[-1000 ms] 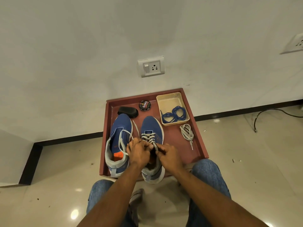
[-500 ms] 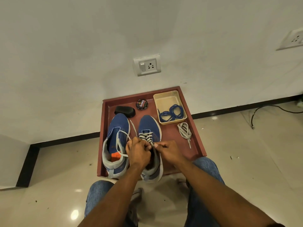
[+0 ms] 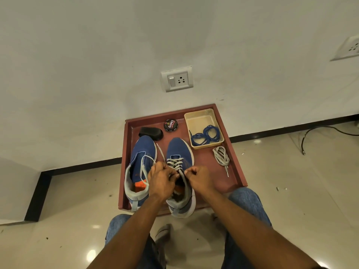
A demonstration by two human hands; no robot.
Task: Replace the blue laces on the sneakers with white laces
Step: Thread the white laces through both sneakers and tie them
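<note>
Your left hand (image 3: 162, 181) and right hand (image 3: 200, 178) both sit over the upper eyelets of the right sneaker (image 3: 179, 171), fingers curled and pinching the two ends of the white lace (image 3: 174, 163), likely so each side can be drawn snug evenly; the lower rows are already crossed. The left sneaker (image 3: 139, 167) lies just beside it with a loose lace looped over its opening, so it appears only partly threaded. The removed blue laces (image 3: 206, 135) lie in the beige tray (image 3: 202, 118), kept apart from the work; a spare white bundle (image 3: 221, 155) waits on the red tray (image 3: 236, 164) near your right hand, within easy reach.
</note>
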